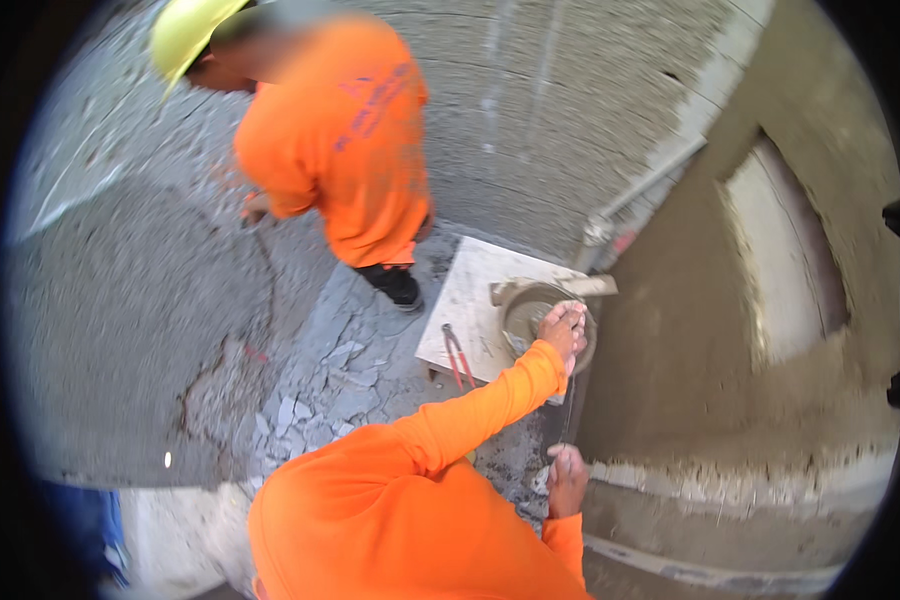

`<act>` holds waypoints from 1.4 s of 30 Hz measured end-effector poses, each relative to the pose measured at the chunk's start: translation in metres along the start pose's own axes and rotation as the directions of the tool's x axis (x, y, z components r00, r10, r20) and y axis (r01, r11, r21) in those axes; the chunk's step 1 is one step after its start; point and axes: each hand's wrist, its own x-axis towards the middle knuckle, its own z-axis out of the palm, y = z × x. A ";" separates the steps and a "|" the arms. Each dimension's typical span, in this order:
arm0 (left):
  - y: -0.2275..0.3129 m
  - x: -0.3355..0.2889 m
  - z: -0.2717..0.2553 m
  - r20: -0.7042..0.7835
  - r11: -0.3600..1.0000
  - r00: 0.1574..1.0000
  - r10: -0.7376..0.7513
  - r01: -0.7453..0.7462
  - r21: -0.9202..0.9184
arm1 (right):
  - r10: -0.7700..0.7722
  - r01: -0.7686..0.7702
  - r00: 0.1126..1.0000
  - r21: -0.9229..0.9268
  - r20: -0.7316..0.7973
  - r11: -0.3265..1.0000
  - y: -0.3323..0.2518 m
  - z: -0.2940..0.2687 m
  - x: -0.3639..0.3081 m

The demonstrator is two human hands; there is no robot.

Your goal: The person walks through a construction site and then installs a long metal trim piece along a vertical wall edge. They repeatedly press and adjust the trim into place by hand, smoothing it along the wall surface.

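Observation:
My left hand (564, 333) reaches over a round bucket (591, 350), its fingers drawn together. Below it, beside the wall, my right hand (567, 479) is closed with the fingertips pinched. A thin cord (570, 410), which could also be a wire, runs between the two hands; its ends are hidden by the fingers. Grey material shows inside the bucket, which stands on a pale board (475, 290). A narrow wooden strip (597, 285) lies by the bucket's far rim. On the board's near edge rests a pair of pincers (455, 352) with red handles.
A co-worker (335, 140) in an orange shirt and yellow helmet stands beyond the board, facing left. Broken flat pieces (350, 375) litter the ground to the left. At right, a plastered wall (660, 370) has a pale recessed opening (785, 255).

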 end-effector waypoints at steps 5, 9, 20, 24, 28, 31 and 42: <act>0.089 0.040 -0.032 -0.203 0.962 0.955 0.218 -0.245 -0.121 | 0.223 -0.266 0.945 0.163 0.240 0.950 0.027 -0.015 -0.030; 0.110 0.041 -0.033 -0.207 0.948 0.941 0.268 -0.296 -0.119 | 0.250 -0.438 0.867 0.422 0.430 0.794 0.010 -0.028 -0.042; 0.080 0.046 0.003 -0.106 0.965 0.973 0.205 -0.219 -0.143 | 0.277 -0.331 0.935 0.260 0.220 0.907 -0.009 -0.044 -0.057; 0.067 0.049 0.010 -0.098 0.965 0.975 0.199 -0.212 -0.152 | 0.288 -0.315 0.945 0.200 0.153 0.928 0.012 -0.042 -0.069; 0.052 0.064 0.007 -0.070 0.965 0.982 0.172 -0.183 -0.189 | 0.255 -0.336 0.935 0.380 0.248 0.862 0.022 -0.046 -0.080; 0.036 0.075 0.002 -0.083 0.944 0.948 0.306 -0.314 -0.105 | 0.274 -0.338 0.936 0.343 0.222 0.876 0.029 -0.054 -0.089; -0.073 -0.026 0.077 -0.022 0.978 0.989 0.146 -0.141 0.153 | -0.212 0.047 0.889 -0.379 -0.405 0.924 -0.021 -0.041 -0.040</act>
